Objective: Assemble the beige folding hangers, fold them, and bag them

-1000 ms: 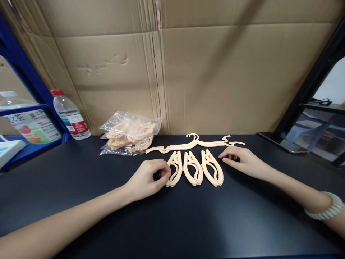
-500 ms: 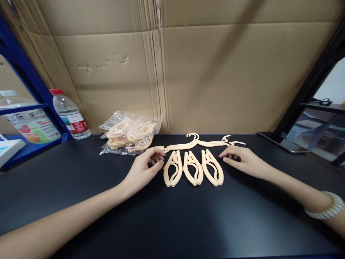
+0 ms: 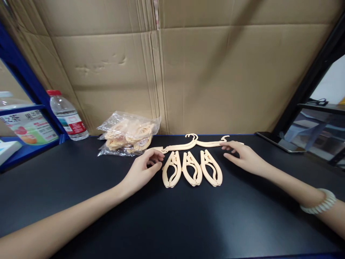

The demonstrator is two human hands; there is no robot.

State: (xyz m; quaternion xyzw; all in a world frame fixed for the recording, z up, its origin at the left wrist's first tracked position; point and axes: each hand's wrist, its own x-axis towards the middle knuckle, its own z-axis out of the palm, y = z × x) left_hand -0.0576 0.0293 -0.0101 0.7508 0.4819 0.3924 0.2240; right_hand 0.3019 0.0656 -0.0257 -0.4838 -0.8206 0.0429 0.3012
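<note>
1. Both hands are down on the black bench (image 3: 172, 223), one on each side of a little row of peach plastic folding hangers.
2. The left hand (image 3: 142, 169) rests on its side with the fingers loosely curled and nothing in its grip. Its fingertips sit right at the left tip of the unfolded hangers (image 3: 194, 142). I can't tell if they actually touch.
3. The right hand (image 3: 242, 157) lies flat-ish with the fingers spread out, not gripping anything. Its fingertips reach the right end of those same unfolded hangers, touching or as good as.
4. The unfolded hangers lie in a line across the bench close to its far edge, hooks pointing toward the cardboard wall (image 3: 188, 72).
5. Just in front of them, three folded hangers (image 3: 192, 173) sit side by side in a neat row, about the middle of the bench and between the two hands. The left hand is just beside the leftmost one, not touching.
6. A clear plastic bag (image 3: 128, 133) with more of the same hangers sits at the far edge, to the left of the row.
7. A water bottle (image 3: 67, 116) with a red cap stands near the far left corner, next to a blue shelf (image 3: 29, 144).
8. A phone (image 3: 279, 141) lies flat near the far right corner.
9. There's a pale beaded bracelet (image 3: 319, 205) on the right wrist.
</note>
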